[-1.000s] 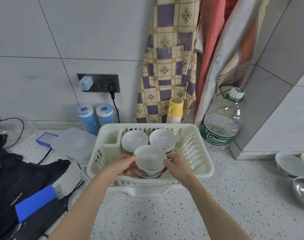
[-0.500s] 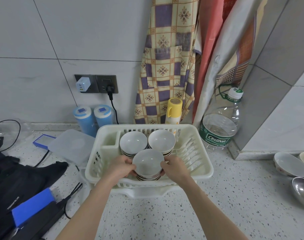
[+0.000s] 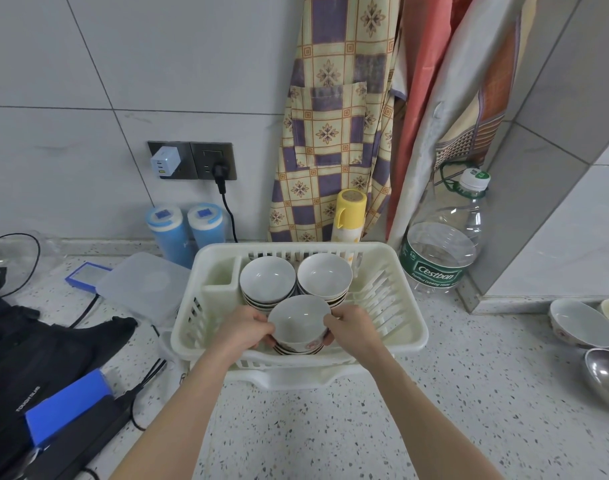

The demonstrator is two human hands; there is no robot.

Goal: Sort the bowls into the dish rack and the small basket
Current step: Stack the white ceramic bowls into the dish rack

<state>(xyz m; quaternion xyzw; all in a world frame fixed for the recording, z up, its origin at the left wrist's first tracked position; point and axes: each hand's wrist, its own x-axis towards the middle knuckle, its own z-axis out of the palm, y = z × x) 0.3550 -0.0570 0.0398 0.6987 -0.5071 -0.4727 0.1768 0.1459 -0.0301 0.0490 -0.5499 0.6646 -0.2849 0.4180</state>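
Both hands clasp one white bowl (image 3: 298, 318) from opposite sides, the left hand (image 3: 242, 329) on its left wall and the right hand (image 3: 353, 325) on its right. The bowl sits atop a short stack at the front of the cream dish rack (image 3: 405, 336) on the speckled counter (image 3: 330, 427), just before two more bowl stacks (image 3: 266, 278).

White slatted rack (image 3: 396, 337) on the speckled counter. Three upright stacks of white bowls inside: back-left (image 3: 267, 279), back-right (image 3: 324, 274), front (image 3: 299, 322), front one with a patterned outside. Off to the right, well apart: white bowl (image 3: 582, 323) tilted, steel bowl (image 3: 606, 375) near it.
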